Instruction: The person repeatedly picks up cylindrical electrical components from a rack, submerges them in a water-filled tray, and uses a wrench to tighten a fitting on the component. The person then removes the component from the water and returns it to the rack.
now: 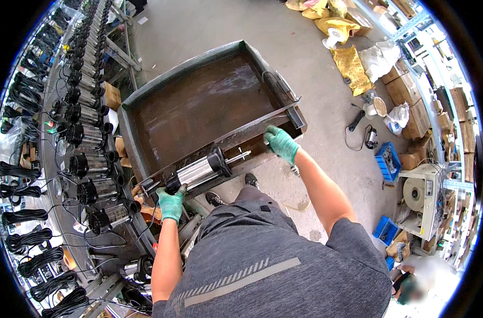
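The motor (198,173) lies along the tray (193,106)'s near edge; left grip (171,204) clasps its black end; right grip (281,144) curls beyond its shaft (235,158), hold unclear; assembly looks mostly done, shaft end perhaps left.

Place: a workshop or factory is shown.
Bench (127,230), left of the frame: motor-like units (95,165) of one kind are lined up in a long row, with coiled black cables (20,218) laid alongside.
Floor (188,26), upper middle: grey, concrete-like ground is seen.
Right side: cardboard boxes (411,108), blue crates (385,229) and metal racking (413,25) are seen.
Machine (428,199), lower right: a roll (414,194) is mounted; the machine's kind cannot be told near the warped rim.
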`<state>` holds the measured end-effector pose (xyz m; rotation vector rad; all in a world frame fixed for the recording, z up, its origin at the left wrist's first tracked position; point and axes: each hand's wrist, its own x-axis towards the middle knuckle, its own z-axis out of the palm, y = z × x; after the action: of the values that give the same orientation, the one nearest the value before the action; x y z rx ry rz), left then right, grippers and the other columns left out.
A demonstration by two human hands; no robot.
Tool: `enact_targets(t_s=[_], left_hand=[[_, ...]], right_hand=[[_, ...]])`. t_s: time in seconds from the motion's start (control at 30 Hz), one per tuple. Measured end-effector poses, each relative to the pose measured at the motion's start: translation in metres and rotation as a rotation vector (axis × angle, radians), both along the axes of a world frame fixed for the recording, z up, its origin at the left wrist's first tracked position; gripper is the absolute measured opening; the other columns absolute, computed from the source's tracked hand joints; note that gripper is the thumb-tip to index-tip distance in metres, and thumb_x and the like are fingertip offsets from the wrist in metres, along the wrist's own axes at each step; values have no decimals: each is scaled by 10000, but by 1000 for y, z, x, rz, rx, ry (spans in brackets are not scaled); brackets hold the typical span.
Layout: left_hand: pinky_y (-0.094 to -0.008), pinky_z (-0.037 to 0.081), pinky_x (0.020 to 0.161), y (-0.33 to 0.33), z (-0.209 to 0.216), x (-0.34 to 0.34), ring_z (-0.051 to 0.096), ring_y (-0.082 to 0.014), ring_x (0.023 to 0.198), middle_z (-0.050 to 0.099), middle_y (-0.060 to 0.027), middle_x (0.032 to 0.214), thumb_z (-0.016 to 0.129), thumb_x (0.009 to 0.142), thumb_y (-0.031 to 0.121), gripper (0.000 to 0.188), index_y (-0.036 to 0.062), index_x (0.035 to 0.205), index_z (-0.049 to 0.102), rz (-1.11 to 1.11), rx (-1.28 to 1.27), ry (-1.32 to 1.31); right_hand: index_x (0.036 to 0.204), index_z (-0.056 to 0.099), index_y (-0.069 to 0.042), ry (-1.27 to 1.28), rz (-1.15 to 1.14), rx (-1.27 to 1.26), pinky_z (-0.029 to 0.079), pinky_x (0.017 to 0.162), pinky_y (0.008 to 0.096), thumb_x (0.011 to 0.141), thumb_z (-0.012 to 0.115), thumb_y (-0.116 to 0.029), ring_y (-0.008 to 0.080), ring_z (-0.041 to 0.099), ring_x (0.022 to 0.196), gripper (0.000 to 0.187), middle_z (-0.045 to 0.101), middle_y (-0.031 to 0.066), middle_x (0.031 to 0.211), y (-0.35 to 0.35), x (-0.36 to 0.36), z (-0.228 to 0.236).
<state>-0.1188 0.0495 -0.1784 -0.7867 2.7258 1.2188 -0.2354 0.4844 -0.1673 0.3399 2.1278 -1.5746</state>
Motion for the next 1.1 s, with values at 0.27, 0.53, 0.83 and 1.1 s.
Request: enact_targets(t_s=[0.27, 0.53, 0.83, 1.1], left_hand=[[-341, 526, 837, -4, 0, -4, 628, -214, 860, 685, -120, 985, 952, 754, 322, 695, -26, 1125, 478, -29, 11, -9], [-342, 532, 830, -2, 10, -7, 645, -217, 868, 698, -137, 996, 951, 750, 351, 704, -31, 1121, 490, -21, 23, -72], [-360, 537, 855, 1, 18, -9, 676, -248, 896, 720, -163, 1013, 950, 747, 354, 687, -35, 1117, 521, -9, -39, -114], [-344, 530, 879, 8, 16, -5, 649, -207, 901, 701, -126, 1035, 924, 790, 240, 597, -14, 1136, 508, 20, 89, -23]], right_hand=[[859, 680, -112, -256, -216, -375, 328, 420, 310, 932, 520, -176, 137, 449, 469, 187, 565, 32, 636, -49, 20, -19], [865, 696, -111, -287, -206, -361, 306, 418, 310, 929, 510, -180, 143, 439, 457, 208, 576, 41, 636, -54, 15, -23], [838, 653, -115, -271, -295, -334, 238, 380, 322, 932, 500, -236, 141, 382, 406, 216, 496, 31, 560, -66, 16, -34], [921, 646, -91, -268, -216, -424, 350, 432, 326, 959, 504, -191, 158, 473, 497, 177, 554, 39, 679, -58, 19, -27]])
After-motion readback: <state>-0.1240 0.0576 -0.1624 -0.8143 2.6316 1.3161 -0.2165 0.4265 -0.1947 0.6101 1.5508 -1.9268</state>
